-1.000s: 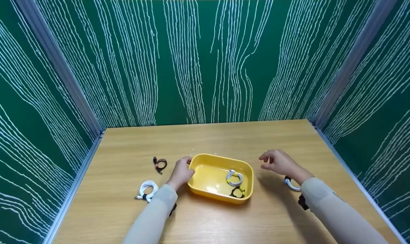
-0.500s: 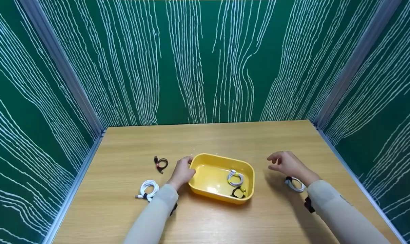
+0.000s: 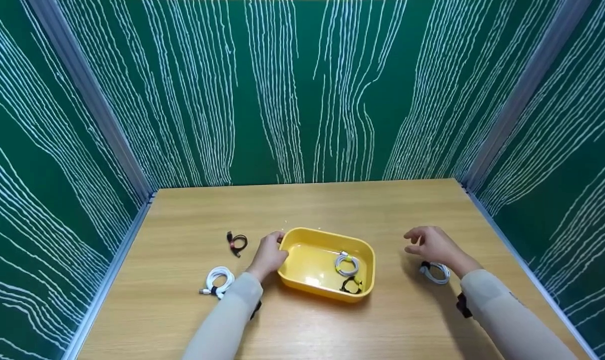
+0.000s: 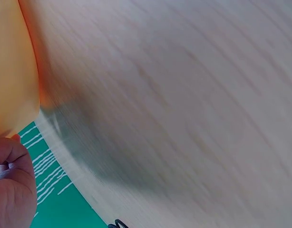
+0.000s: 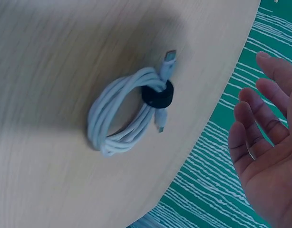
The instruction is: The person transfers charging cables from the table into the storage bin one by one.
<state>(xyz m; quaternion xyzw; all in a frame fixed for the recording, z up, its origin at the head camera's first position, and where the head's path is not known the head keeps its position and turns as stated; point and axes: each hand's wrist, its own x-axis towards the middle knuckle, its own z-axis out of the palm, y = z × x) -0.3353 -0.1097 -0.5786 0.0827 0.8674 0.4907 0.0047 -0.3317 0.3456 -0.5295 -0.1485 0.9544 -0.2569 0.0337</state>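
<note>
My left hand (image 3: 269, 256) grips the left end of a yellow plastic bin (image 3: 302, 287), thumb over the rim. Inside the bin, toward its right side, lie a coiled grey-white cable (image 3: 346, 264) with yellow ties and a small black cable (image 3: 351, 285). My right hand (image 3: 435, 246) hovers over the table to the right of the bin, fingers loosely bent and holding nothing. Just below it on the table is a coiled white USB cable (image 5: 120, 111) bundled with a black strap (image 5: 158, 95); the hand does not touch it.
Left of the bin, a black cable (image 3: 237, 243) with a reddish tie and a coiled white cable (image 3: 219, 281) with a black strap lie on the wooden table (image 3: 302, 200). Green walls with white lines (image 3: 262, 100) enclose the table at the back and sides.
My right hand has moved to the right, away from the bin, uncovering more of the coiled white cable near it. The left hand and the bin stay in place.
</note>
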